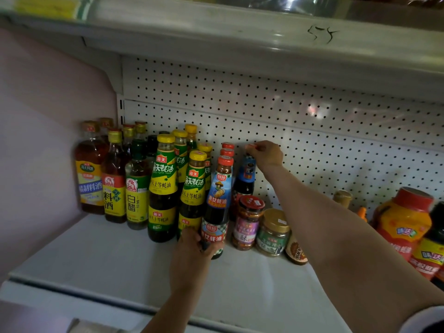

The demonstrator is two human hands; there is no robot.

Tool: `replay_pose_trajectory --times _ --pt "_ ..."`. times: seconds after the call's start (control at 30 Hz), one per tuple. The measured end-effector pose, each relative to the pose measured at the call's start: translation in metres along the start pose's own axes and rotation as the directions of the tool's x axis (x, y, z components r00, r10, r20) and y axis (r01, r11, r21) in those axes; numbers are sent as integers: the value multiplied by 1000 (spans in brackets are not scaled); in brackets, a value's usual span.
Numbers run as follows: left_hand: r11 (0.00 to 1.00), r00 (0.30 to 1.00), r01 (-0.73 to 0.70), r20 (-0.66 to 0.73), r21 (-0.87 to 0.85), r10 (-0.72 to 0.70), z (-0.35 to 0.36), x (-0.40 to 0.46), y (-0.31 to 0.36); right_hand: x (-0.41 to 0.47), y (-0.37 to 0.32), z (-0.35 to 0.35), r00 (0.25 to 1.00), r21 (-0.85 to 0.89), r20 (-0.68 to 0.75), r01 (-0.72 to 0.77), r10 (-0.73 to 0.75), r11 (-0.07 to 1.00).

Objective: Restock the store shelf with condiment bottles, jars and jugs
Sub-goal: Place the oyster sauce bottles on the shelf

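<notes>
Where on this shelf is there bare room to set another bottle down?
Bare shelf runs along the front, ahead of the bottles. There is also room behind the jars, beside the bottle under the right hand. The left back corner is crowded.

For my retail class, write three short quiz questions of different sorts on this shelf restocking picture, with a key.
1. True or false: the left hand grips the base of the front red-capped bottle.
2. What does the right hand hold? A) a jar lid B) the cap of the rear red-capped bottle C) the pegboard
3. What colour is the lid of the jar right of the red-lidded jar?

Key: 1 true; 2 B; 3 gold.
</notes>
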State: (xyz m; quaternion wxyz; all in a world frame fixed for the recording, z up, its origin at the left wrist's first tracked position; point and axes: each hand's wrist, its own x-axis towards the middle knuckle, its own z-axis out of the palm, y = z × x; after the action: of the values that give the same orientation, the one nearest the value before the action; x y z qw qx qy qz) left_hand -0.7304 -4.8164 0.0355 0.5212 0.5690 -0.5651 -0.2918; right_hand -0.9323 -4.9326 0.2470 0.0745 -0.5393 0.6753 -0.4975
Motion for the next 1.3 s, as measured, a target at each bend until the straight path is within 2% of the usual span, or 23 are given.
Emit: replay_pose_trajectory --times 0.33,0.47,0.6,0.7,0.9,1.1,1.17,1.3 --pt "999 999 36 9 14 -37 -4 -5 13 -4 -1 0 1000 57 -20 -9 10 998" --pt "999 999 27 21 39 -28 -5 -6 15 -10 -9 -4 990 156 -113 106 -89 982" --pt "998 999 13 33 68 -15 -6 -5 16 -13 -22 -1 986 223 -24 164 -163 961" --pt "997 999 14 39 74 -17 -6 -6 18 -15 -28 3 984 234 -15 175 -176 956" --pt "991 999 8 36 136 -13 -8 -8 23 -29 -28 -2 993 357 -99 96 -65 929" --pt "991 997 47 55 125 -54 -7 -8 21 -87 -12 -13 980 399 -197 113 -36 910" --pt "994 995 71 62 79 -76 -10 -8 23 -109 -3 -14 981 399 -192 100 -24 912" --pt "999 995 53 81 4 -53 -14 -6 21 -155 20 -14 995 403 -90 3 36 915"
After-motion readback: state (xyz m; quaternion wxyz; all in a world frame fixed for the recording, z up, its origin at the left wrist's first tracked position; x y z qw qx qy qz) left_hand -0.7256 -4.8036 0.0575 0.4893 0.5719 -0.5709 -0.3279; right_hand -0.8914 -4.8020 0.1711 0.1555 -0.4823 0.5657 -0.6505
